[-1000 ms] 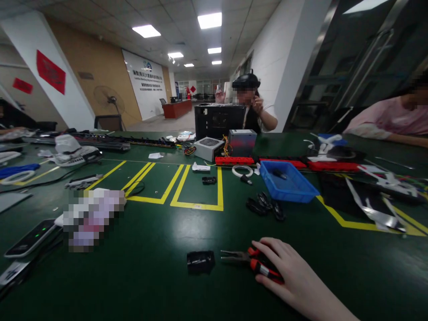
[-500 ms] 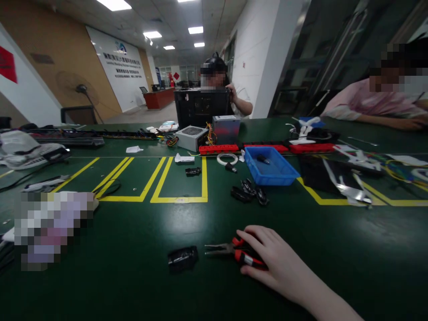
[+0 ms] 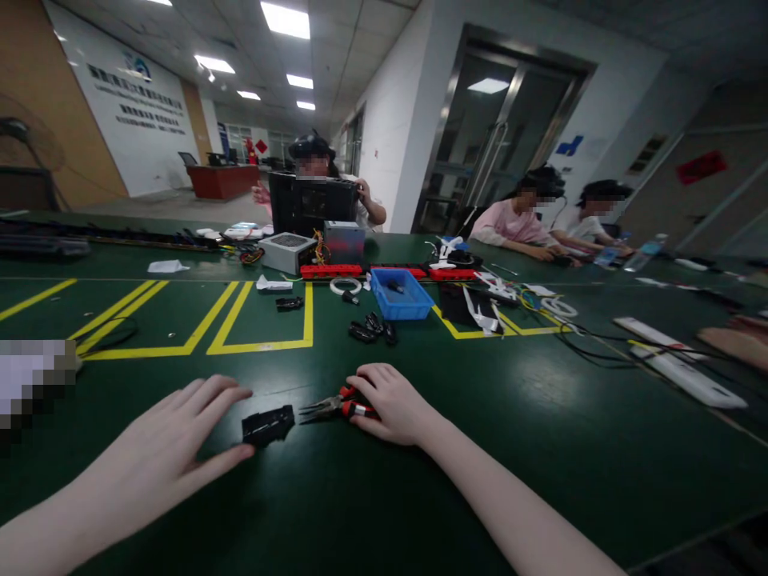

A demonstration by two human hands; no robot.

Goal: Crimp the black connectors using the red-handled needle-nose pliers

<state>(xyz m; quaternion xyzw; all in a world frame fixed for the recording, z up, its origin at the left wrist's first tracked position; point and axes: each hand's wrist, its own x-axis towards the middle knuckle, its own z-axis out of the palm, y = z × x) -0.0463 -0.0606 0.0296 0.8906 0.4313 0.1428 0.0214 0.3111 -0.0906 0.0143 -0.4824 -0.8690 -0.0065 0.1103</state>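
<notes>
My right hand [image 3: 390, 404] is wrapped round the red and black handles of needle-nose pliers [image 3: 342, 406], which lie low over the green table with their jaws slightly apart and pointing left. Just beyond the jaw tips lies a small black plastic-looking piece [image 3: 268, 425] with a shiny surface; its exact kind cannot be made out. My left hand [image 3: 186, 436] is open at the left of this piece, thumb and fingers spread on either side of its left end. Nothing is held in the left hand.
Several similar black pieces [image 3: 373, 328] lie before a blue tray [image 3: 401, 302]. Behind are a white ring [image 3: 346, 286], red strips [image 3: 331, 272] and a grey power supply [image 3: 289, 252]. Across the table a person holds a black case [image 3: 315, 206]. White power strips [image 3: 690, 376] lie at right.
My left hand has come into view from the left and reached the black piece. The right hand still holds the pliers. The camera view has turned to the right.
</notes>
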